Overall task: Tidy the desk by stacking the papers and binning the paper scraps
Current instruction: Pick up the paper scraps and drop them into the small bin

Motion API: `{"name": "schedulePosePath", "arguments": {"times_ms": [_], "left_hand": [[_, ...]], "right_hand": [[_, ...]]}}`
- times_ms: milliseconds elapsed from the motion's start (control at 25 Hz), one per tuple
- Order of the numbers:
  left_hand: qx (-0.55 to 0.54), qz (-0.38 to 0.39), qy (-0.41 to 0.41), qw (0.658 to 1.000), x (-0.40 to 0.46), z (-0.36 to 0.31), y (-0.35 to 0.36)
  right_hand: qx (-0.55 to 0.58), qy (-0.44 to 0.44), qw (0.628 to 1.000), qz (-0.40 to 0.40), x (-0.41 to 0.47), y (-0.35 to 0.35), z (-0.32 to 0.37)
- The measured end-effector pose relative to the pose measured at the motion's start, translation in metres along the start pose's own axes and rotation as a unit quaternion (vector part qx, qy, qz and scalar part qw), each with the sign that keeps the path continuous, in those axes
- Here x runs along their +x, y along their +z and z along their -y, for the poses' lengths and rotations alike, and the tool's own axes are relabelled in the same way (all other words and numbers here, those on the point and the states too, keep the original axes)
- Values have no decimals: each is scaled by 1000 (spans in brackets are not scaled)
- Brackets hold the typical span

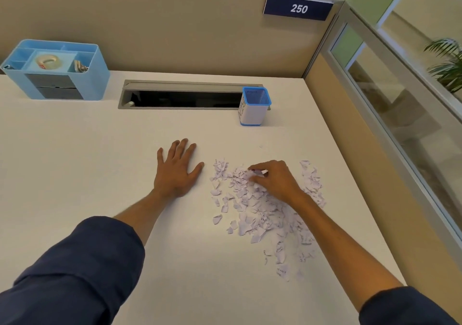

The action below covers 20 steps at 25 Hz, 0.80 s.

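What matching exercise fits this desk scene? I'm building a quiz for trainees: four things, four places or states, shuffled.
Things:
1. left hand
2. right hand
3. tape roll
4. blue-rimmed cup

States:
A. in the blue organizer
B. flat on the desk
C. upright beside the cable slot
D. pinching paper scraps

Pairs: 1-B, 2-D, 3-A, 4-C

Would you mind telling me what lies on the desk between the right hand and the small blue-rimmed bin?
In the head view, bare white desk separates the right hand, which pinches paper scraps, from the blue-rimmed bin.
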<state>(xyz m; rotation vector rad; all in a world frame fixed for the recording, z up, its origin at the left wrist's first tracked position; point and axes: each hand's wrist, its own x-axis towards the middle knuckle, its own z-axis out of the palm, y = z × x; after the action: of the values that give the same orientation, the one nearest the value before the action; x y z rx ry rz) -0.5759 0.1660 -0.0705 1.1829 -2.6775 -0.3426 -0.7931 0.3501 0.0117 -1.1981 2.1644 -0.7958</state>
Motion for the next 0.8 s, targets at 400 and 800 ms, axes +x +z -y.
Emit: {"name": "schedulePosePath", "arguments": {"times_ms": [400,800], "left_hand": [[-3,0,-7,1000,0,-1,0],[-7,-2,-13,1000,-1,-2,0]], "right_hand": [[175,50,982,-54,5,-19,-24],[354,46,929,-97,66,-72,14]]}}
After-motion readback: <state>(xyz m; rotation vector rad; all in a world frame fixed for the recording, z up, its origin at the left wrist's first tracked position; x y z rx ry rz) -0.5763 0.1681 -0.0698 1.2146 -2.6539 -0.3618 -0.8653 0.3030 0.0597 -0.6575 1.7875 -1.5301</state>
